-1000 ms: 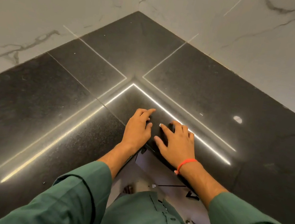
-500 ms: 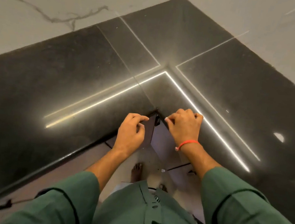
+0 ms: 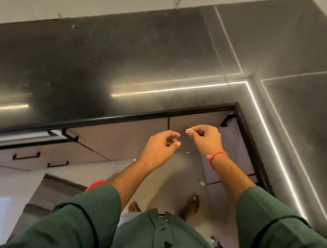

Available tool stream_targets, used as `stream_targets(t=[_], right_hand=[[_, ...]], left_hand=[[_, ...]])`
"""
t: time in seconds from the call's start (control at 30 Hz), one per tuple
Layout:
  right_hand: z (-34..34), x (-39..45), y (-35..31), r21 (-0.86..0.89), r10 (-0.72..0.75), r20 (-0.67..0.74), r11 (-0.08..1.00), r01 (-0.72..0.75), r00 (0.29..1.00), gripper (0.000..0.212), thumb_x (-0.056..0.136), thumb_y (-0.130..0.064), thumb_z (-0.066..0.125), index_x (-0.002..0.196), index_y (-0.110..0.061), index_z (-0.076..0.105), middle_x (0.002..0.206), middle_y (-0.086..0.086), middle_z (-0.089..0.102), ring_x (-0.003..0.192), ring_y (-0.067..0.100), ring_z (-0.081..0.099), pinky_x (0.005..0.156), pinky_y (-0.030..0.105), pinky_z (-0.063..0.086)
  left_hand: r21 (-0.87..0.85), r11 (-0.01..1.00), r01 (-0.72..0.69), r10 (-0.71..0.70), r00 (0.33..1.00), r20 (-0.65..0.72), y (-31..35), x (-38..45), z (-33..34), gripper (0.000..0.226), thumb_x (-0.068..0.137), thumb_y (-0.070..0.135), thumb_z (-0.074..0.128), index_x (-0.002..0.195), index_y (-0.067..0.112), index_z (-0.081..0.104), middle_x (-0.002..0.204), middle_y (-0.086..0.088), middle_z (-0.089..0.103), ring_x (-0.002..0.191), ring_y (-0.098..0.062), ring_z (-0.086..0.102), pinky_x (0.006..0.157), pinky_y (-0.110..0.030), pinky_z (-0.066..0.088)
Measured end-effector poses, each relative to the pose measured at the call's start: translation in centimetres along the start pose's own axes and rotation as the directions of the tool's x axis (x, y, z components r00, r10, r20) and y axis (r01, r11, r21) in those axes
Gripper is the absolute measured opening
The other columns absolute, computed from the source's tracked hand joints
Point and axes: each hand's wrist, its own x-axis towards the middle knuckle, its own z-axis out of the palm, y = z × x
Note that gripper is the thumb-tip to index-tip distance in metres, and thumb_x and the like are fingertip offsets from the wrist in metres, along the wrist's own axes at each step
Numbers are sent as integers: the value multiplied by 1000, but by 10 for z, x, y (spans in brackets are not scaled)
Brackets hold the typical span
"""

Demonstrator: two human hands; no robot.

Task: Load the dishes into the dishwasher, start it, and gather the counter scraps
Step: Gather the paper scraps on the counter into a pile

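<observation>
My left hand [image 3: 158,150] hovers in the air off the front edge of the black stone counter [image 3: 125,58], by its inner corner. Its fingers curl into a cup around a few small dark scraps [image 3: 169,141] in the palm. My right hand [image 3: 206,139], with an orange band at the wrist, hangs just right of it and slightly higher. Its thumb and fingertips pinch together on a tiny pale bit, too small to identify. No dishes or dishwasher are in view.
Below the counter edge are pale cabinet fronts [image 3: 128,142] with black handles [image 3: 26,156]. A white fleck [image 3: 188,152] shows under the hands, and more white bits [image 3: 202,183] lie on the floor near my bare feet [image 3: 194,203]. A marble wall backs the counter.
Both hands slid back from the corner of the counter top, came off its front edge and now hang in the air, fingers curled. The view swung left and down.
</observation>
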Motion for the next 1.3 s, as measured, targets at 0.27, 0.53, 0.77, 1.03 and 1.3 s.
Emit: stream_targets(t=[0.27, 0.53, 0.77, 1.03, 1.3], right_hand=[[147, -73, -58, 148, 116, 390, 971, -187, 914, 15, 93, -18, 71, 95, -4, 76, 68, -2, 65, 56, -2, 56, 51, 7, 41], [309, -157, -68, -41, 379, 507, 908, -418, 774, 14, 92, -15, 69, 81, -15, 78, 64, -2, 64, 58, 3, 53, 51, 18, 37], [398, -181, -60, -136, 443, 616, 875, -465, 652, 18, 96, -13, 63, 109, -13, 76, 96, 5, 72, 68, 7, 57, 53, 16, 44], [462, -172, -13, -224, 581, 580, 788, -573, 572, 15, 95, -10, 63, 89, -22, 69, 93, 9, 66, 68, 11, 53, 46, 15, 37], [475, -159, 27, -253, 614, 530, 773, -582, 585, 18, 94, -18, 66, 108, -26, 73, 103, -1, 73, 88, 12, 62, 65, 25, 45]], left_hand=[[-116, 983, 143, -160, 976, -149, -108, -87, -79, 13, 87, 29, 76, 99, 29, 79, 85, 17, 75, 79, 4, 68, 73, -20, 54], [-1, 923, 385, -377, 902, -212, -242, -201, -133, 15, 90, 42, 71, 101, 36, 80, 93, 17, 76, 78, 0, 66, 68, -17, 51], [-18, 827, 561, -548, 801, -241, -336, -236, -143, 13, 86, 43, 70, 94, 39, 80, 88, 17, 77, 80, -7, 70, 70, -33, 58], [-232, 636, 736, -771, 614, -167, -456, -195, -118, 41, 69, 37, 47, 88, 23, 81, 84, -3, 77, 84, -25, 73, 77, -41, 60], [-203, 540, 817, -832, 554, 18, -504, -181, -89, 44, 94, 16, 49, 133, 30, 65, 130, -5, 66, 111, -31, 66, 96, -37, 54]])
